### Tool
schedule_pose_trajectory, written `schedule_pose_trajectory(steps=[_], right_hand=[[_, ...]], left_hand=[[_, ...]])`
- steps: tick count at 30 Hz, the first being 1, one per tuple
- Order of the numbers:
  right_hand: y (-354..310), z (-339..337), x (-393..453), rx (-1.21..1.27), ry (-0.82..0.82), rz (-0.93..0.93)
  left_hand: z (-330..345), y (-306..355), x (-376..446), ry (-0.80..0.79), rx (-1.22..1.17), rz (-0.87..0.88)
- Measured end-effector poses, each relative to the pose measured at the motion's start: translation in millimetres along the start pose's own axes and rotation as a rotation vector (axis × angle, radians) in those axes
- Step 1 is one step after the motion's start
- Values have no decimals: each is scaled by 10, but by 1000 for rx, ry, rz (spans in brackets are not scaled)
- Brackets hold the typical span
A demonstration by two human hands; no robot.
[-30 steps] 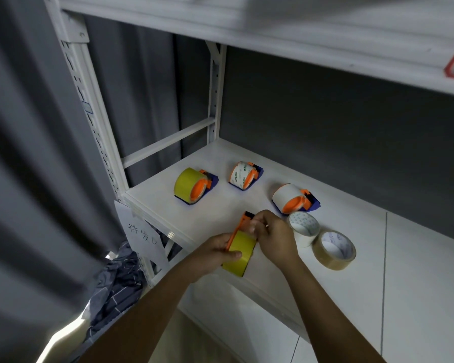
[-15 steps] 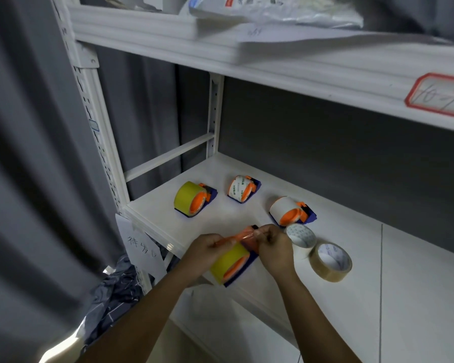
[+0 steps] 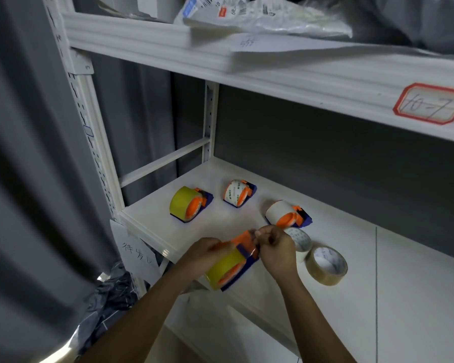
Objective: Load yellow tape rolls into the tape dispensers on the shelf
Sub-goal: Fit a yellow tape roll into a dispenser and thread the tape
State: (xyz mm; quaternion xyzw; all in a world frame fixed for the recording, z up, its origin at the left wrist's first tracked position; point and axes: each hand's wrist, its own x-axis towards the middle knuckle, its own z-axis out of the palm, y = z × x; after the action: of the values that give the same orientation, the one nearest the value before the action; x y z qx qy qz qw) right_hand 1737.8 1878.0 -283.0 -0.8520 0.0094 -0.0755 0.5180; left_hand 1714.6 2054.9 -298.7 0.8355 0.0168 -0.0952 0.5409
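Both hands work at the front lip of the white metal shelf [image 3: 152, 213], at about six o'clock in the head view. The left hand [image 3: 205, 254] curls round the yellow tape roll [image 3: 222, 268], which sits on the orange hub of a blue-and-orange plastic hand dispenser [image 3: 243, 260]. The right hand [image 3: 275, 248] has its fingertips [image 3: 262, 234] pinched narrow at the dispenser's upper end, apparently on the free tape end, though the strip itself is too fine to make out.

Likely the step in hand is threading the tape through the cutter end. The risks, as I judge them:
- the sticky end could fold back onto itself or onto the roll if the pinch slackens, which would mean picking it loose again
- the pinching fingers are close to where a serrated blade would be; a slip could nick them
- the dispenser is held out past the shelf edge, so a loose left grip could drop it to the floor

At eleven o'clock from the hands stands a dispenser already carrying yellow tape [image 3: 188, 204]. At twelve is a dispenser with a printed white roll [image 3: 237, 193], and at one o'clock another with a plain white roll [image 3: 286, 214]. Just beside the right hand at three o'clock lie a loose white roll [image 3: 300, 242] and a loose tan roll [image 3: 326, 265], flat on the shelf
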Motion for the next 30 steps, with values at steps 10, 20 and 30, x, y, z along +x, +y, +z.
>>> schedule_pose_trajectory(steps=[10,20,30], right_hand=[[-400,-66,-185,-282,-205,-400],[-377,-206,92,-173,-113,-150],[-261,-329,298,-159,12,7]], left_hand=[[123,139,11,-127,12,-147],[63,192,-124,-59,-158,-33],[-16,176,-159,-55,-101,30]])
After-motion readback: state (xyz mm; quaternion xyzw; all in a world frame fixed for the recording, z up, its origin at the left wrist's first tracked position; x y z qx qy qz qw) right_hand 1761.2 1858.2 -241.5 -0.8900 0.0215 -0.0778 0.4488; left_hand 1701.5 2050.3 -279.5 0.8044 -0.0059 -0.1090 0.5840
